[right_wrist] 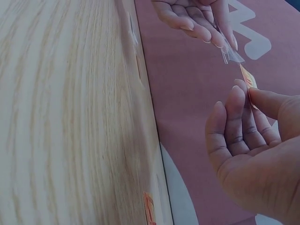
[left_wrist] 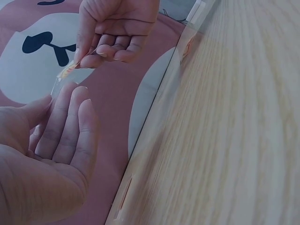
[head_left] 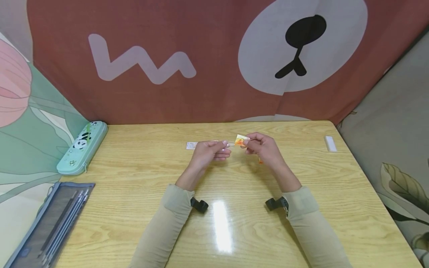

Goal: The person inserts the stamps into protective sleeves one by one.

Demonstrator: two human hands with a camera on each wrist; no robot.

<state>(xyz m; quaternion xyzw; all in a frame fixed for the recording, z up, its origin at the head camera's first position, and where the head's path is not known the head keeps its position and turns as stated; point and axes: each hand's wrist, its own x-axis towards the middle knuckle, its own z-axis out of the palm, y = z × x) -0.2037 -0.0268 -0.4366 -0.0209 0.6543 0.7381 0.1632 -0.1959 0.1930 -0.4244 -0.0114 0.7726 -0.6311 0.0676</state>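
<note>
My left hand (head_left: 207, 153) pinches a small clear plastic piece (right_wrist: 234, 54), like a thin sleeve, between thumb and forefinger. Its other fingers stretch out loosely. Facing it, my right hand (head_left: 264, 149) grips a small orange and yellow card or paper (head_left: 241, 140) by thumb and fingertips. The card's near end meets the tip of the plastic; whether it sits inside cannot be made out. Both hands are raised above the far part of the table. Behind the left hand lies a flat white printed piece (head_left: 191, 145). Another orange piece (right_wrist: 149, 208) lies under the right hand, partly hidden.
A white block like an eraser (head_left: 330, 143) lies at the far right of the wooden table (head_left: 151, 208). On the left are a mint panda pencil case (head_left: 83, 147) and a mesh pouch (head_left: 37, 230) with several pencils. A printed brown cloth (head_left: 214, 100) hangs behind the table.
</note>
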